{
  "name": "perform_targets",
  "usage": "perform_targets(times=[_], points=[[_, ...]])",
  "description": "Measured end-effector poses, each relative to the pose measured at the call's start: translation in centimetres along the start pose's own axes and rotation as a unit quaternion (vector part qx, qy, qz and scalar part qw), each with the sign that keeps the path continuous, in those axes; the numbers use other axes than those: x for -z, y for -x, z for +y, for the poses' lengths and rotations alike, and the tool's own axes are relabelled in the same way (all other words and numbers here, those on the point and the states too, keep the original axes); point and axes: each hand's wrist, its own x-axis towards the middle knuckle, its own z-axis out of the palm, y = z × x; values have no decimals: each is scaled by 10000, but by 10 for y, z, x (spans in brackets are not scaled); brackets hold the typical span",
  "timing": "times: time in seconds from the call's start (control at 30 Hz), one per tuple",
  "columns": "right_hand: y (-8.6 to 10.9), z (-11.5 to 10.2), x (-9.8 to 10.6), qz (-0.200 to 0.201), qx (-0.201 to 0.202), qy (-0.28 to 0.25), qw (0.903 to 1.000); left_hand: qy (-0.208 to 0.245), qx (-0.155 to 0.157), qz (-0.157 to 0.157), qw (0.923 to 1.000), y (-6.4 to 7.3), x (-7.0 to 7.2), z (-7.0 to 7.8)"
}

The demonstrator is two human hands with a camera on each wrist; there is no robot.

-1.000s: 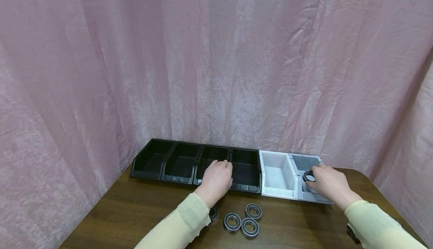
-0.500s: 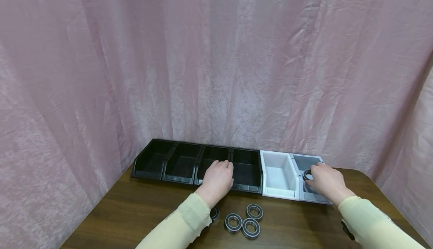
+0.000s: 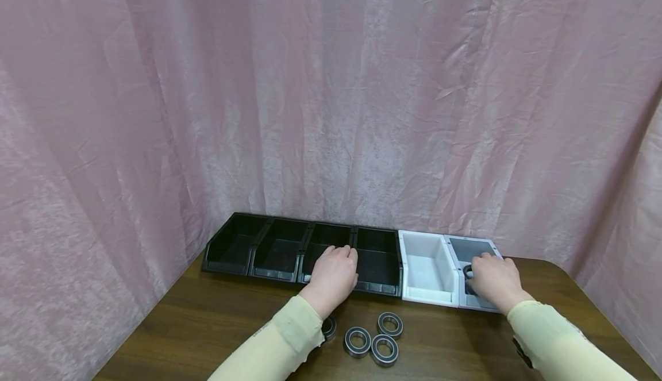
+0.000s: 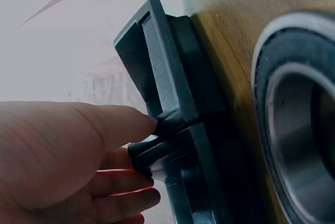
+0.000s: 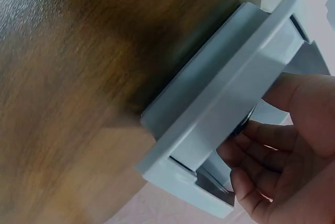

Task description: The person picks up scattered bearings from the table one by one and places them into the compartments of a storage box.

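My right hand (image 3: 496, 282) reaches into the grey bin (image 3: 486, 305) at the row's right end, pinching a ball bearing (image 3: 467, 272) between thumb and fingers. In the right wrist view, the bin's front lip (image 5: 235, 90) hides most of that bearing, leaving a dark edge (image 5: 243, 125) by the fingertips. My left hand (image 3: 333, 276) is at the front of the black bins (image 3: 377, 287); in the left wrist view its thumb and fingers pinch the wall where two black bins (image 4: 170, 116) meet. Below it on the table, a bearing (image 3: 331, 329) is partly covered by the left sleeve.
Three more bearings lie close together on the wooden table (image 3: 207, 323): one on the left (image 3: 357, 331), one at the back (image 3: 389, 316) and one in front (image 3: 384, 361). A white bin (image 3: 428, 296) stands between the black and grey bins. A pink curtain (image 3: 331, 111) hangs behind.
My right hand has moved slightly left and lower into the grey bin with the bearing, which is now more hidden. The left hand stays in place.
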Motion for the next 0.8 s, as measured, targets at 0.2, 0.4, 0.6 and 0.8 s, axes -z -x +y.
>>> perform_targets(times=[0.2, 0.4, 0.6, 0.8], points=[[0, -3, -4, -139, 1, -81, 9999, 20, -13, -57, 10000, 0, 1, 1], [-2, -3, -7, -383, -75, -166, 9991, 7, -19, -57, 10000, -1, 0, 0], [-5, -5, -7, -542, -134, -205, 9982, 42, 32, -63, 10000, -1, 0, -1], [-4, -8, -4, -634, -159, -186, 9977, 84, 24, -22, 10000, -1, -1, -1]])
